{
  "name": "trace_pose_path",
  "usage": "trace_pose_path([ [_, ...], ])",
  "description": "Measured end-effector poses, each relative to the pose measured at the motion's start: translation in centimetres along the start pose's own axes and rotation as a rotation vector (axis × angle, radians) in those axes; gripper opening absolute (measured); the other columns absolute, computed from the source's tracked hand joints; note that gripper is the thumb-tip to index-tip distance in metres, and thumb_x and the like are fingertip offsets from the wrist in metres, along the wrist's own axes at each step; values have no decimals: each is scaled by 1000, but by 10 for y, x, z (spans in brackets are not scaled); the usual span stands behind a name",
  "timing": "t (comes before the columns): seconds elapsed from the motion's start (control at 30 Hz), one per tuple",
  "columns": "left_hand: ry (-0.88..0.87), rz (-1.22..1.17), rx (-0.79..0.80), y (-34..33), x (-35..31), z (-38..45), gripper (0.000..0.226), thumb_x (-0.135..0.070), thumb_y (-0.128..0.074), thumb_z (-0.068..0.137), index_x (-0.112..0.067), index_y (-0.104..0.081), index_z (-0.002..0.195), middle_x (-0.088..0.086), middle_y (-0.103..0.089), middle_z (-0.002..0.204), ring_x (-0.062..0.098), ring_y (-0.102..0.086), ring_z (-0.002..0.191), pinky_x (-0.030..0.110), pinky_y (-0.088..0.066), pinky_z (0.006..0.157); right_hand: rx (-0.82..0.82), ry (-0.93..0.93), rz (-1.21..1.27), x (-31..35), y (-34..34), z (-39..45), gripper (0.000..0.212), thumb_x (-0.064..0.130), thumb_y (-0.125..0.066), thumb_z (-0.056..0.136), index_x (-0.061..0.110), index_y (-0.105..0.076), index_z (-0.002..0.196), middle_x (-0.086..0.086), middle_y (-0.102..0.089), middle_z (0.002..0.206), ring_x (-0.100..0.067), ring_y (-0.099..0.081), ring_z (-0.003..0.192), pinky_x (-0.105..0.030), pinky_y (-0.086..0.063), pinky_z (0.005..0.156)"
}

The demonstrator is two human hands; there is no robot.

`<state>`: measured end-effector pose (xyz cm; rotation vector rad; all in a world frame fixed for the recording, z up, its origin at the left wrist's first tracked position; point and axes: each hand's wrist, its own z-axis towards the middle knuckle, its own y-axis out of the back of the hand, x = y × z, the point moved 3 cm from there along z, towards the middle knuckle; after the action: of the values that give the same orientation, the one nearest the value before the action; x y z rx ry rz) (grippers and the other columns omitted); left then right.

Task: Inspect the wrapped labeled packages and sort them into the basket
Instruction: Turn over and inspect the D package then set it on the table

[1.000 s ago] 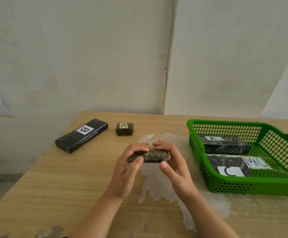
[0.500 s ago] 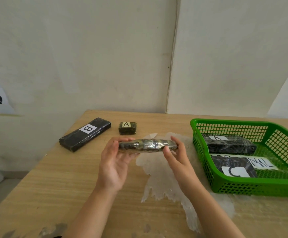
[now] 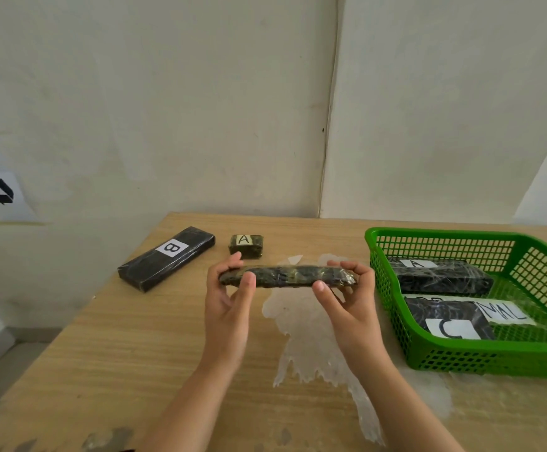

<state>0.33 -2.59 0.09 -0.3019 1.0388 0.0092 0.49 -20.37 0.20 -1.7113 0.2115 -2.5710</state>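
We held the long dark film-wrapped package [image 3: 287,277] edge-on just left of the green plastic mesh basket [image 3: 392,308], left hand [image 3: 229,295] and right hand [image 3: 347,296] pinching its ends, so the slick wrap risked slipping and its label went unread.

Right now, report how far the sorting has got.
Done: packages A and C lie in the green basket. In hand: the left hand and right hand hold a wrapped package edge-on, label unseen. Left: the B package and small A package on the table.
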Motion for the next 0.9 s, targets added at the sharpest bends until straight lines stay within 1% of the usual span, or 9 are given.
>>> trace_pose_path([
  [0.1, 33, -231, -2, 1, 2, 3, 46, -58, -74, 68, -30, -60, 101, -12, -63, 110, 6, -61, 102, 37, -52, 90, 64, 68, 21, 2, 0, -2, 44, 36, -67, 84, 28, -47, 123, -5, -52, 127, -5, -54, 117, -25, -47, 96],
  [0.2, 51, -335, 19, 4, 1, 6, 41, -52, -75, 71, -27, -62, 100, -2, -60, 116, 14, -58, 108, 37, -52, 89, 119, 80, -13, 0, 1, -5, 57, 58, -54, 86, 31, -43, 134, -2, -41, 144, -22, -34, 140, -48, -29, 115],
  [0.33, 86, -295, -35, 3, 6, 7, 23, -46, -69, 79, -33, -62, 96, -8, -62, 114, 9, -61, 102, 39, -54, 86, 76, 50, 33, 1, 1, -4, 45, 40, -59, 84, 24, -52, 126, -9, -56, 123, -18, -55, 115, -30, -46, 98],
  [0.4, 102, -160, -74, 5, 6, 7, 11, -35, -61, 86, -36, -64, 96, -10, -62, 106, 9, -61, 98, 48, -51, 90, 24, 28, 22, -1, 2, -2, 45, 40, -61, 82, 23, -55, 122, -10, -61, 117, -17, -59, 107, -30, -48, 92],
  [0.53, 63, -22, -39, 6, 3, 8, 33, -48, -72, 74, -27, -67, 99, -8, -67, 100, 20, -61, 103, 49, -50, 95, -63, 14, 58, -3, 11, 2, 55, 56, -70, 72, 28, -60, 118, -2, -65, 115, -18, -62, 108, -37, -49, 95],
  [0.67, 110, -231, 18, 6, 7, 12, 43, -50, -86, 55, -26, -73, 87, -4, -71, 91, 15, -65, 94, 39, -53, 92, -44, -49, 307, -3, 12, 5, 77, 59, -81, 58, 52, -46, 126, 2, -50, 140, -21, -53, 127, -39, -45, 104],
  [0.77, 154, -320, 98, 9, 9, 15, 42, -44, -88, 55, -21, -73, 87, -1, -71, 95, 15, -65, 95, 38, -52, 93, 74, -115, 506, -4, 5, 4, 90, 54, -87, 52, 35, -45, 130, -7, -63, 125, -31, -58, 120, -37, -50, 98],
  [0.83, 156, -160, 125, 11, 9, 14, 29, -40, -82, 65, -26, -74, 89, -5, -70, 99, 10, -63, 99, 37, -48, 98, 55, -90, 461, -3, 3, 2, 86, 49, -89, 52, 29, -47, 124, -9, -61, 126, -25, -60, 117, -35, -53, 92],
  [0.9, 49, 299, 120, 11, 10, 13, 16, -34, -69, 80, -33, -70, 96, -13, -64, 108, 1, -58, 107, 34, -44, 104, -11, -32, 317, -2, 3, 0, 79, 39, -90, 53, 30, -46, 118, -10, -54, 129, -14, -63, 108, -28, -54, 83],
])
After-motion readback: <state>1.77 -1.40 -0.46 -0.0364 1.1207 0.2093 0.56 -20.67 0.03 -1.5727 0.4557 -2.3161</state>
